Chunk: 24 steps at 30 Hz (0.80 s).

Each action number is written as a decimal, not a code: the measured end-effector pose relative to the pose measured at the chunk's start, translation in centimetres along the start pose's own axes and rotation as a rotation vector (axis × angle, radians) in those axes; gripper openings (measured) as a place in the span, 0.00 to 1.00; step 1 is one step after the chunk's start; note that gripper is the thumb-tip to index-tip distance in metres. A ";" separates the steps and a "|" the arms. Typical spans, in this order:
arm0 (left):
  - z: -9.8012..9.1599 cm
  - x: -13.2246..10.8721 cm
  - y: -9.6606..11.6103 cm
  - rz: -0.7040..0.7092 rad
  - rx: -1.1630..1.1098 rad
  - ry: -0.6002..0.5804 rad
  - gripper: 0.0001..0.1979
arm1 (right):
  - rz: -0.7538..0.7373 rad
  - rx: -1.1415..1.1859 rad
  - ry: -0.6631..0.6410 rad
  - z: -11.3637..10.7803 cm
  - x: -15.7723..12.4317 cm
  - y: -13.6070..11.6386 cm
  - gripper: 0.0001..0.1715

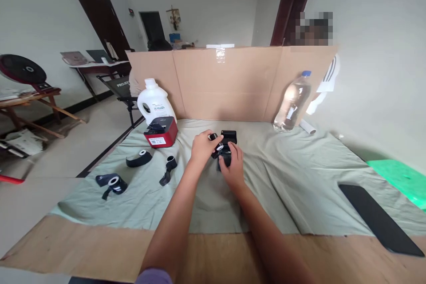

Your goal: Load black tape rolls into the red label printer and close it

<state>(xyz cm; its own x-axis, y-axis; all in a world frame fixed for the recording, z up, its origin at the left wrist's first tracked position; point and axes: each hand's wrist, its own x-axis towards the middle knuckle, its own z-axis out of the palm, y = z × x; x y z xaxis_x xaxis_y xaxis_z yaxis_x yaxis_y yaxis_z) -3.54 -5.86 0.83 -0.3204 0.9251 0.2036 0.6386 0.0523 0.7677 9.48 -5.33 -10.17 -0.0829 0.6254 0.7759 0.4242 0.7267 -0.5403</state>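
Note:
Near the middle of the cloth, my left hand (202, 147) pinches a roll of black ribbon (218, 145) with a pale core. The roll is over the left side of a small black device (229, 137), which looks like an open case with its lid raised at the back. My right hand (234, 166) grips the device's near part, thumb on the left and fingers curled over the right. My fingers hide much of its inside. Left of my hands lie more black rolls with loose tails: one roll (170, 162), another (140, 159) and a third (116, 184).
A red and black box (161, 133) and a white jug (155, 103) stand at the back left. A cardboard panel (226, 84) closes the far side. A clear bottle (293, 104) leans at the right, near a white tube (307, 126). A black slab (379, 217) lies at the right edge.

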 end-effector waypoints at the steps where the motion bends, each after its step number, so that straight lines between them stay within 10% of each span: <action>1: 0.1 0.0 -0.1 -0.007 0.048 -0.014 0.14 | 0.009 0.002 -0.021 0.0 0.4 -0.1 0.27; 12: 0.7 0.0 1.1 -0.064 0.375 0.108 0.20 | 0.099 0.026 -0.559 -2.2 7.8 -1.4 0.09; 24: -0.3 -1.0 2.1 0.093 0.391 -0.012 0.20 | 0.117 0.134 -0.565 -3.8 9.0 0.7 0.15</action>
<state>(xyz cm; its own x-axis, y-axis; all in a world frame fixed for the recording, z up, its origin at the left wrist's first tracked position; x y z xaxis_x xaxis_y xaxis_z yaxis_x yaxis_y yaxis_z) -2.12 -6.76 2.45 -0.2421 0.9368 0.2526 0.8835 0.1053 0.4565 12.44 -0.25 -2.29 -0.5253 0.7310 0.4355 0.3444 0.6507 -0.6767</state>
